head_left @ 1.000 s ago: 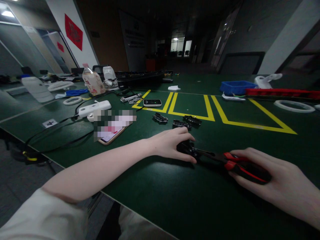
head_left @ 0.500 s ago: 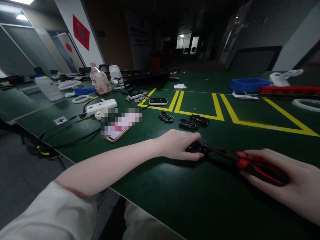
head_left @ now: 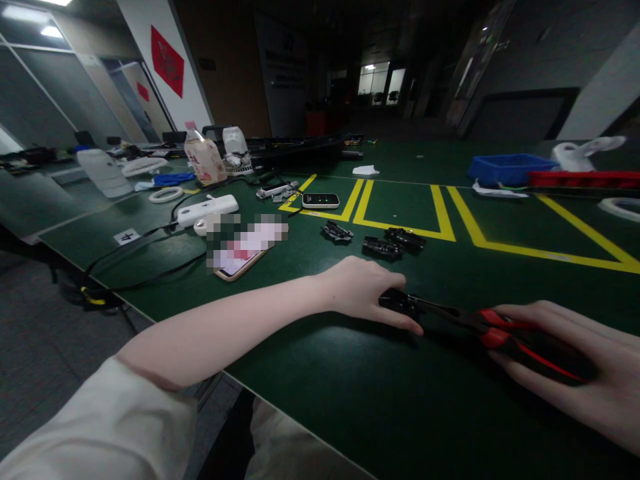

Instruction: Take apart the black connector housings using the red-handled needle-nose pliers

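Low over the green table (head_left: 340, 393), my left hand (head_left: 357, 290) grips a small black plastic part (head_left: 397, 301), partly hidden by the fingers. My right hand (head_left: 565, 353) is closed around the red and black handles of long-nose pliers (head_left: 495, 327). The pliers' jaws point left and reach the right end of the black part; whether they clamp it I cannot tell. Three similar black parts lie beyond my left hand: one part (head_left: 337, 231) on the left, a second part (head_left: 381, 247) and a third part (head_left: 406, 238) close together.
A phone (head_left: 250, 250) lies left of the parts, near a white power strip (head_left: 207, 210) with black cables. Farther back are a small device with green lights (head_left: 321, 200), a bottle (head_left: 205, 157) and a blue bin (head_left: 513, 169). Yellow tape (head_left: 405, 229) marks the tabletop.
My left thumb has moved away from the forefinger, showing more of the black part. The right hand and pliers sit slightly farther right and lower; the whole view has shifted a little.
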Tool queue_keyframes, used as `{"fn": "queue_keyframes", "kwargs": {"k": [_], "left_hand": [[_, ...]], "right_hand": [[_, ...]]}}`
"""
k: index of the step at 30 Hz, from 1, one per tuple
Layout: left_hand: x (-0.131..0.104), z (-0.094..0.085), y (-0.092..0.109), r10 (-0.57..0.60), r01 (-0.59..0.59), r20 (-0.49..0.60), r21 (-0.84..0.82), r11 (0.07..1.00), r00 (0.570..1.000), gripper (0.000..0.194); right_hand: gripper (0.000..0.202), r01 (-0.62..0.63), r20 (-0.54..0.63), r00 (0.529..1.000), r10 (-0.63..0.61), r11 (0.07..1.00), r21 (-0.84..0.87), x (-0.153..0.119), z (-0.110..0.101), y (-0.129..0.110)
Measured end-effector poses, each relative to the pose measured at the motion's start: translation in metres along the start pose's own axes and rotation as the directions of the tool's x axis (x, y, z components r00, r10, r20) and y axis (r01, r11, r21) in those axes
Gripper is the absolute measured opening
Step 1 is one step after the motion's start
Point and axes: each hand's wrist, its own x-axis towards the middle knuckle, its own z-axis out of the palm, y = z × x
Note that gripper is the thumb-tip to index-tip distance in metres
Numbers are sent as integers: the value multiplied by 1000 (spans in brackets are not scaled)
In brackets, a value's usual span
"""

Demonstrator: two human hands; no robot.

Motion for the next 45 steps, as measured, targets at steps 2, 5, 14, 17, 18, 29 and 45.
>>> {"fn": "queue_keyframes", "kwargs": {"k": [2, 5, 14, 17, 18, 29, 45], "left_hand": [[-1, -1, -1, 26, -26, 15, -9, 1000, 1000, 53], [-1, -2, -2, 76, -75, 37, -36, 997, 996, 50], [-2, -2, -2, 99, -96, 57, -40, 995, 993, 49], [-1, -2, -1, 58, -57, 54, -15, 998, 997, 50], [-1, -2, -1, 38, -37, 53, -5, 999, 998, 50], [1, 4, -3, 45, -44, -17, 62, 997, 999, 52], [1, 5, -7, 116, -117, 24, 39, 992, 993, 55]], "right_hand": [[46, 64, 41, 997, -65, 997, 37, 1, -4, -4], [47, 45, 68, 996, -51, 995, 93, 4, -10, -11], [45, 86, 138, 986, -97, 993, 81, 10, -14, -6], [45, 58, 135, 988, -68, 995, 82, 8, -13, -9], [45, 42, 132, 990, -53, 995, 87, 8, -13, -11], [45, -42, 97, 995, 25, 983, 178, 7, -13, -30], [40, 12, 117, 992, -39, 974, 225, 8, -13, -30]]}}
